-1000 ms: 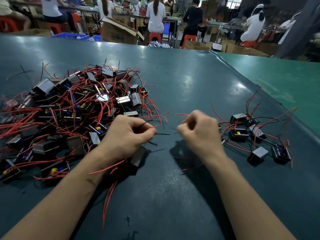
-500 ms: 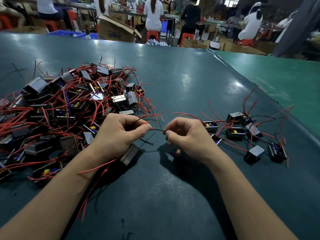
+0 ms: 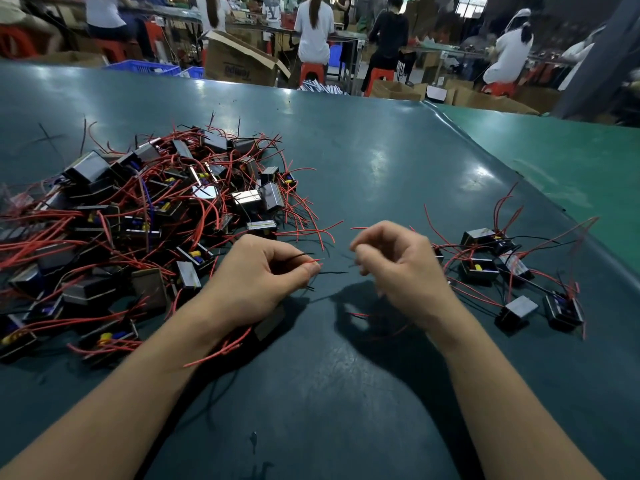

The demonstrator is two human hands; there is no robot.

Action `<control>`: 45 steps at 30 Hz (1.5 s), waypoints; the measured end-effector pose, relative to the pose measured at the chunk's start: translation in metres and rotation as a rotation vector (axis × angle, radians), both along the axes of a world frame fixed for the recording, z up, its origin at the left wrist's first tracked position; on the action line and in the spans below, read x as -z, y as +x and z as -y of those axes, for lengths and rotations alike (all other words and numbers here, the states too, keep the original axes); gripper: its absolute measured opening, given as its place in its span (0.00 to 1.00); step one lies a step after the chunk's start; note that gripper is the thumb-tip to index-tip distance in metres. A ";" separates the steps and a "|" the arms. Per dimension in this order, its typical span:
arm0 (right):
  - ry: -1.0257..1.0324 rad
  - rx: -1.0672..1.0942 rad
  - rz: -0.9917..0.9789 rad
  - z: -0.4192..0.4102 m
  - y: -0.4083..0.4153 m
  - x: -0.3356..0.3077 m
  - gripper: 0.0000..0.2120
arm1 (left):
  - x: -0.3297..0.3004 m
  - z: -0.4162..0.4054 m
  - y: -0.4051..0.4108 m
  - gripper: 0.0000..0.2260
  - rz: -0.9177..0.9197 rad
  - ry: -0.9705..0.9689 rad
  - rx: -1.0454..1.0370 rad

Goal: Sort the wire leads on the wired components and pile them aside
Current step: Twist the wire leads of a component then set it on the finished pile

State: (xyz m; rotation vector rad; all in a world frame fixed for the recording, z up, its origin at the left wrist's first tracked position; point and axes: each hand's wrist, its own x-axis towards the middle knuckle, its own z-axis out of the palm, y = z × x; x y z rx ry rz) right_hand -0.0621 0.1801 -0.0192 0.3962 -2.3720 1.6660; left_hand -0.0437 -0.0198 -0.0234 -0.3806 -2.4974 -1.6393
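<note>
Here, left hand (image 3: 258, 282) pinches thin red and black wire leads (image 3: 313, 263) | right hand (image 3: 394, 268) apart, fingers curled, blurred, grip unclear | dark green table mat (image 3: 363, 174).

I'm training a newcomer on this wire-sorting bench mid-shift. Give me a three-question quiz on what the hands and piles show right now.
1. True or false: the big pile lies on the person's left.
2. What does the left hand pinch? A) red and black wire leads B) a screwdriver C) tape
3. Fill in: the small pile lies beyond the ____ hand.

Key: 1 true; 2 A; 3 right. Whether the blurred right hand holds a wire cannot be told.
</note>
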 end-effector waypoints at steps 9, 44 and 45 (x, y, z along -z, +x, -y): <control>0.178 -0.129 -0.091 0.017 0.007 0.007 0.07 | 0.003 -0.001 -0.002 0.09 -0.003 -0.041 0.079; 0.356 -0.008 -0.046 0.018 0.010 0.002 0.07 | 0.005 0.002 -0.006 0.03 -0.079 -0.195 0.074; 0.316 -0.014 -0.039 0.016 0.009 0.002 0.07 | 0.005 0.003 -0.006 0.03 -0.074 -0.192 0.068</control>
